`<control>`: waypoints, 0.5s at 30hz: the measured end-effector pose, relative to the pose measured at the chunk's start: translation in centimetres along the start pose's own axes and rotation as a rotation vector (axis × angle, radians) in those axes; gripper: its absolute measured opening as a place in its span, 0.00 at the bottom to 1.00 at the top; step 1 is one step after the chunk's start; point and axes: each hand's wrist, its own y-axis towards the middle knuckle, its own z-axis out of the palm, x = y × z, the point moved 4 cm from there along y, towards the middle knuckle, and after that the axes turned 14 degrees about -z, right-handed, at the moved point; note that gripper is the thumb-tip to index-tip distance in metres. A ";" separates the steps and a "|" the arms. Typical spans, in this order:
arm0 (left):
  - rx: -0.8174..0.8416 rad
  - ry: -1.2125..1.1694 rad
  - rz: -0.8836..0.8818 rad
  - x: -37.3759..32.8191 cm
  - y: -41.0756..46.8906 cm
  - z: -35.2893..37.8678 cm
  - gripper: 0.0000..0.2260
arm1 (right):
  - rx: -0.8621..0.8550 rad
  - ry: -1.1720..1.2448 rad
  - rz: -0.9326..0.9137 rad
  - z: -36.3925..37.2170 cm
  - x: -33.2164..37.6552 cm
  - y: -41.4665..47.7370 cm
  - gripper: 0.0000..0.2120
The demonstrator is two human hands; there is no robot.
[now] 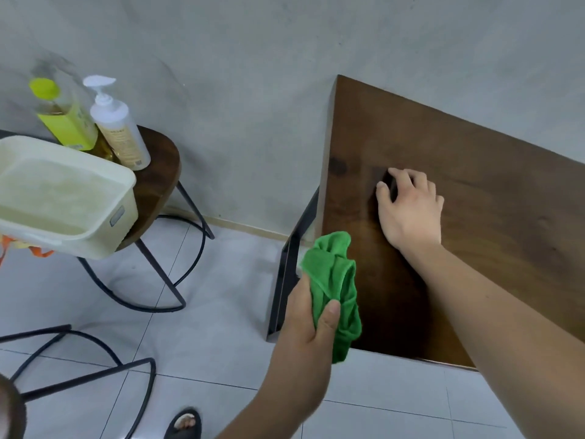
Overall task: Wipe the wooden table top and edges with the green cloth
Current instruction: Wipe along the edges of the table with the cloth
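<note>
In the lower middle of the frame, the left hand (307,321) grips the crumpled bright green cloth (335,280) between thumb and fingers, just at the left edge of the dark brown wooden counter (490,185). I cannot tell if the cloth touches the wood. The right hand (411,210) rests on the counter top at centre right, its fingers loosely bent and holding nothing.

At the upper left, a round wooden stool (158,172) carries a cream plastic tub (63,198), a yellow-green bottle (63,122) and a white pump bottle (120,131). Their labels are too blurred to read.
</note>
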 end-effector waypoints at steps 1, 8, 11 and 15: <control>-0.005 0.006 0.003 -0.1 0.3 0.0 0.20 | -0.001 0.000 0.006 0.0 0.1 0.0 0.26; 0.052 0.024 0.003 -3.3 5.5 0.0 0.23 | -0.029 -0.007 0.020 0.0 0.1 -0.1 0.25; 0.059 0.043 0.030 -5.9 9.5 0.1 0.22 | -0.034 -0.006 0.024 0.0 0.1 -0.1 0.25; 0.037 0.081 0.070 -9.7 15.8 0.4 0.20 | -0.047 0.003 0.027 0.0 -0.1 -0.3 0.24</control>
